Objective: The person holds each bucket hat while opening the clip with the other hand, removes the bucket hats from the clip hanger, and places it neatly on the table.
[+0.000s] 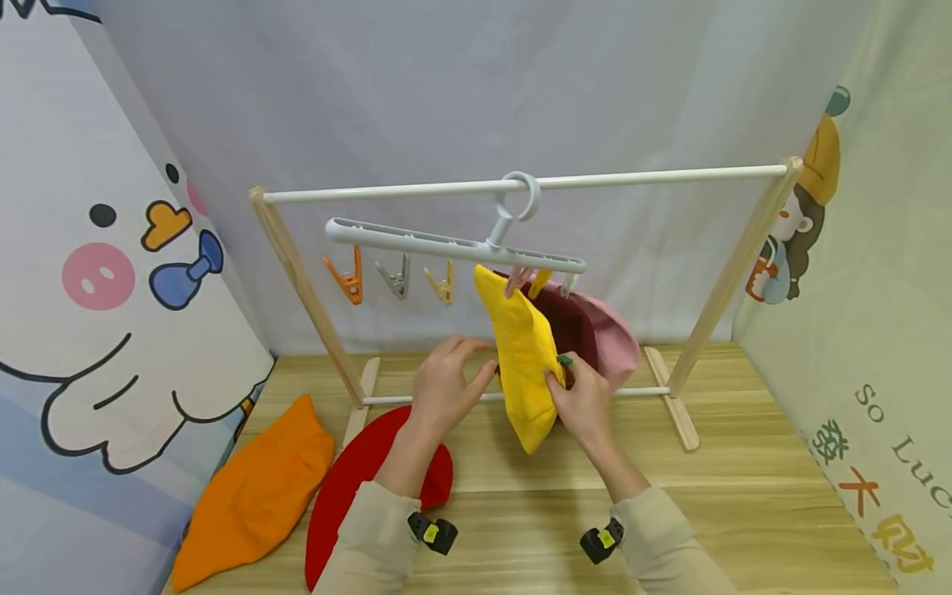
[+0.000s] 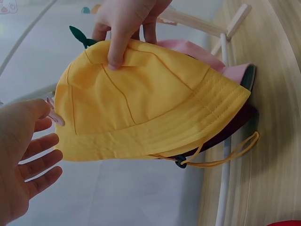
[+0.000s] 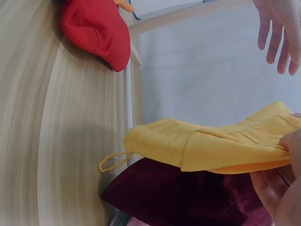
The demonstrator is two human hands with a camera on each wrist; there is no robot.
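Note:
A yellow bucket hat (image 1: 521,355) with a green sprout on top and a corded toggle hangs by its brim from a pink clip (image 1: 518,282) on a grey hanger (image 1: 446,246). My right hand (image 1: 583,402) pinches the hat's crown between thumb and fingers, the thumb on its near side in the left wrist view. Just left of the hat is my left hand (image 1: 449,382), its fingers loosely spread and holding nothing. Behind the yellow hat hang a maroon hat (image 1: 571,328) and a pink hat (image 1: 613,343), partly hidden.
Bare orange (image 1: 349,277), grey (image 1: 397,278) and beige clips (image 1: 442,285) hang along the hanger's left half. The hanger hooks over the white bar (image 1: 654,178) of a wooden-legged rack. On the table (image 1: 744,504) lie an orange hat (image 1: 260,496) and a red hat (image 1: 357,487).

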